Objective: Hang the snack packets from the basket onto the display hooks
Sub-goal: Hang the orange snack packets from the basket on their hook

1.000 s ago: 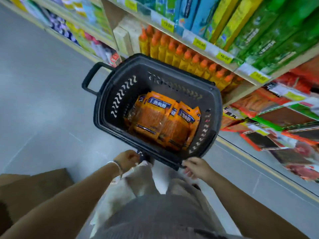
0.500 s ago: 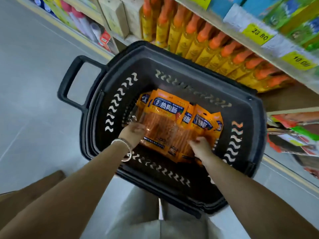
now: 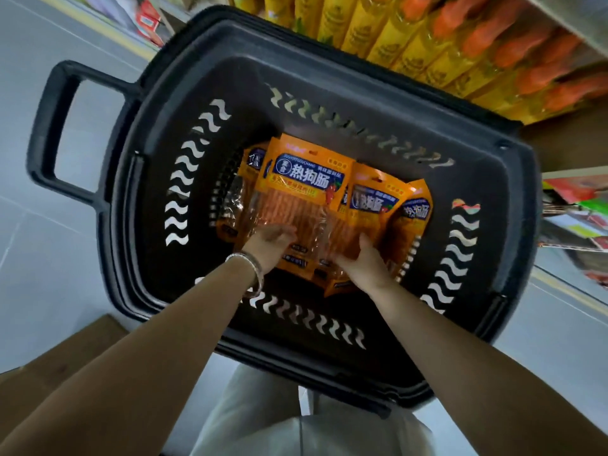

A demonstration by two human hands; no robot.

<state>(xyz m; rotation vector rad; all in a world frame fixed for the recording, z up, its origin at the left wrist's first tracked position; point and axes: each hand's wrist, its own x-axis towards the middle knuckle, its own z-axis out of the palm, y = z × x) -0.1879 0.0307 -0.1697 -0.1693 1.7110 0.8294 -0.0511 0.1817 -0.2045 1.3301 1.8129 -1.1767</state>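
A black plastic basket [image 3: 154, 93] stands on the floor below me, and its long handle [image 3: 46, 126] sticks out to the left. Several orange snack packets [image 3: 306, 179] with blue labels lie overlapped on its bottom. My left hand [image 3: 266, 241], a bracelet on its wrist, grips the lower end of the top packet. My right hand [image 3: 362, 261] holds the lower edge of the packets beside it, thumb on top and fingers underneath. The display hooks themselves are not visible.
A shelf of yellow bottles with orange caps [image 3: 427, 37] runs just behind the basket. Hanging packets on a display [image 3: 579, 205] show at the right edge. A brown cardboard box [image 3: 65, 357] sits at the lower left on the grey floor.
Both hands left the basket's near rim, reached inside and closed on the orange packets. The view has dropped closer over the basket.
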